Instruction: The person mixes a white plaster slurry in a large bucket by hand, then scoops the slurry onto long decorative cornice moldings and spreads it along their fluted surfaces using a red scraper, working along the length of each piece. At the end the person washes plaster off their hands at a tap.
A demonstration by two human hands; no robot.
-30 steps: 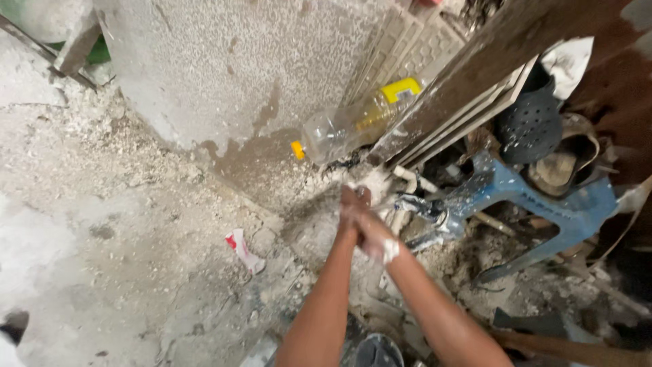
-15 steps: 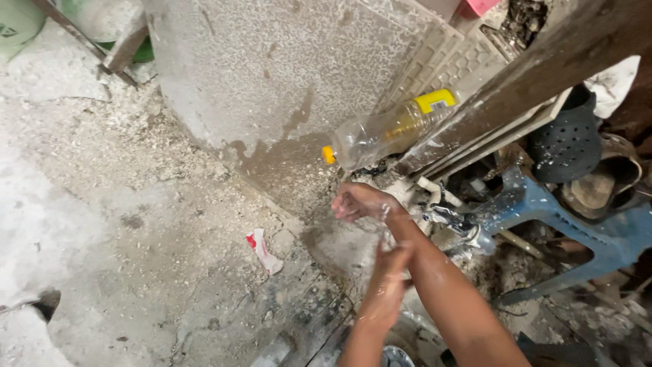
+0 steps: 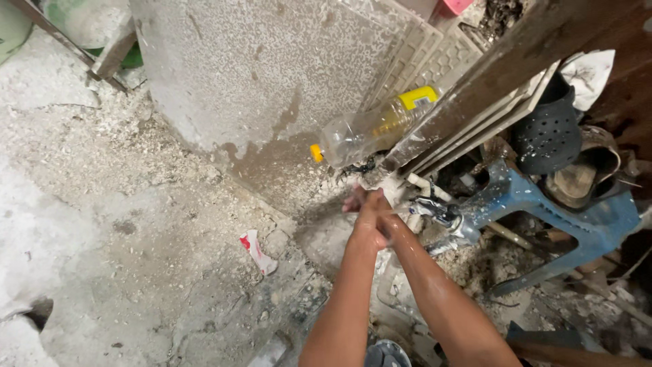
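A grey concrete wall [image 3: 272, 81] fills the upper left; at centre, the left hand [image 3: 369, 221] has slid back up onto the right hand [image 3: 358, 201], palms pressed, wet, grasping nothing; the clear plastic bottle [image 3: 367, 132] hangs just above, so rinsing continues.

A rough grey concrete wall [image 3: 272, 81] rises over a dusty, rubble-strewn floor [image 3: 122, 231], damp at its base.

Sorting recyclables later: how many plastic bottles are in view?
1: a clear plastic bottle with an orange cap, lying tilted against the grey wall above the hands. Clutter at right may hide more.
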